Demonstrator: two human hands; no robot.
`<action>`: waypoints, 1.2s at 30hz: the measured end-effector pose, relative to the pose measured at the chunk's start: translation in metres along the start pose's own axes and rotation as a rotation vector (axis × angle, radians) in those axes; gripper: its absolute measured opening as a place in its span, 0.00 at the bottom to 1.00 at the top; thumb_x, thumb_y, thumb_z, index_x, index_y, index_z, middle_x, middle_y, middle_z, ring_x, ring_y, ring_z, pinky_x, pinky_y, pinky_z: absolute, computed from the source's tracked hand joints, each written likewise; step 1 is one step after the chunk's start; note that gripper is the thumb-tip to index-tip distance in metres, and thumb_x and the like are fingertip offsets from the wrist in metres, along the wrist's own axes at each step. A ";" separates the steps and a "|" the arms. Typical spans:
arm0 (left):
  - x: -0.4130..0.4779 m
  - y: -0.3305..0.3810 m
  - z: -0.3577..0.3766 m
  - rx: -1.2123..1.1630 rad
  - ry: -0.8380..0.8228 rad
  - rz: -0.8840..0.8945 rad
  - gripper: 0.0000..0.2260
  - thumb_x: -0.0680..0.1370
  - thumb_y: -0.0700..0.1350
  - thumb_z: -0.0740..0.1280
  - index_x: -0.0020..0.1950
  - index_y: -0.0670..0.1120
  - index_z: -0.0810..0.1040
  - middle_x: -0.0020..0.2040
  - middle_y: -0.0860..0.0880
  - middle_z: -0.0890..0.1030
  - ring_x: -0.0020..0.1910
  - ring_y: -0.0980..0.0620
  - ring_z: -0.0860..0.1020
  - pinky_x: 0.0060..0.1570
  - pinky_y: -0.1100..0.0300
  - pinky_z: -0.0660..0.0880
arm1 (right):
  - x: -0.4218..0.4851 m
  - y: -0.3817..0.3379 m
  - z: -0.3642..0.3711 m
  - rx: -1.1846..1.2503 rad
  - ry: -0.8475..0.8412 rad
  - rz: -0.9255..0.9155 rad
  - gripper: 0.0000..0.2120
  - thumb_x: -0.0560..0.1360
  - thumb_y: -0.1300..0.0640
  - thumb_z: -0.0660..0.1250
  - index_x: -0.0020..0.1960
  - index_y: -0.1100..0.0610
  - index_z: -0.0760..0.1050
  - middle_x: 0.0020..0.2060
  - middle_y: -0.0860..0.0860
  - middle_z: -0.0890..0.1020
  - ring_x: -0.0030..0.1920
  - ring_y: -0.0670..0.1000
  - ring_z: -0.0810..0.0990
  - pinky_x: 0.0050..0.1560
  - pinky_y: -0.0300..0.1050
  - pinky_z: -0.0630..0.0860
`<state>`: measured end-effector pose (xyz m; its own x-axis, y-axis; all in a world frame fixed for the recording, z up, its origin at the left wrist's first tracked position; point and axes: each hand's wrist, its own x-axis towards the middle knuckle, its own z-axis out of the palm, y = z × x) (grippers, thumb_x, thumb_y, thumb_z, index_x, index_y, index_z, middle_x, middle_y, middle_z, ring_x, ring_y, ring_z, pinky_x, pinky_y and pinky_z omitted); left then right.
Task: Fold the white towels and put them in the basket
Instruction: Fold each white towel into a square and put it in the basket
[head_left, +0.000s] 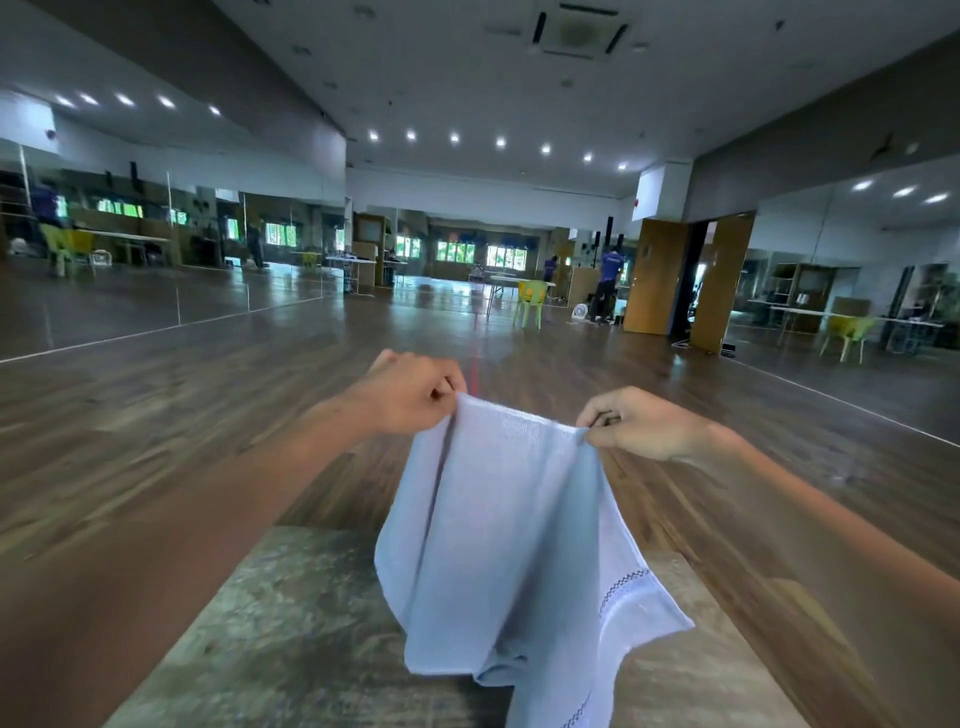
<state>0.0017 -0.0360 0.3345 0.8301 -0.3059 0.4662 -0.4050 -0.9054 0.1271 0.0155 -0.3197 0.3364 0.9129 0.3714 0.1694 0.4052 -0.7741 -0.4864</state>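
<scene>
A white towel (511, 545) hangs in the air in front of me, above a grey mottled table top (291, 623). My left hand (410, 392) pinches its upper left corner. Its upper right corner is pinched by my right hand (639, 423). The top edge is stretched between both hands, and the cloth drapes down in loose folds, its lower end with a stitched border running out of the bottom of the frame. No basket shows in the head view.
Beyond the table lies a wide wooden floor (208, 415) in a mirrored hall. Far off stand a green chair (532, 301), white tables and a person in blue (608, 283) near wooden doors (654, 275).
</scene>
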 end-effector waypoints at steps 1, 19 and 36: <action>-0.006 0.006 0.003 -0.161 -0.062 -0.035 0.13 0.74 0.55 0.62 0.57 0.56 0.76 0.47 0.59 0.82 0.50 0.57 0.79 0.61 0.58 0.67 | 0.000 -0.007 0.004 0.035 0.007 -0.020 0.06 0.72 0.57 0.69 0.40 0.47 0.81 0.36 0.44 0.83 0.38 0.42 0.79 0.53 0.46 0.69; -0.008 0.031 -0.024 -0.687 -0.082 -0.034 0.02 0.79 0.40 0.64 0.47 0.42 0.74 0.30 0.53 0.71 0.22 0.65 0.66 0.26 0.73 0.62 | 0.015 -0.080 -0.005 0.063 -0.039 -0.194 0.07 0.77 0.61 0.64 0.50 0.59 0.80 0.44 0.47 0.82 0.46 0.43 0.78 0.48 0.35 0.72; 0.015 0.025 -0.172 -0.250 -0.066 0.107 0.06 0.77 0.46 0.68 0.45 0.44 0.80 0.34 0.60 0.78 0.34 0.68 0.76 0.38 0.75 0.69 | 0.011 -0.129 -0.053 -0.063 -0.131 -0.240 0.09 0.75 0.55 0.70 0.40 0.58 0.73 0.24 0.41 0.73 0.27 0.42 0.69 0.37 0.42 0.64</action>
<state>-0.0620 -0.0124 0.4947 0.7972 -0.4223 0.4314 -0.5672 -0.7686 0.2957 -0.0242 -0.2428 0.4468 0.7776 0.6082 0.1592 0.6154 -0.6847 -0.3905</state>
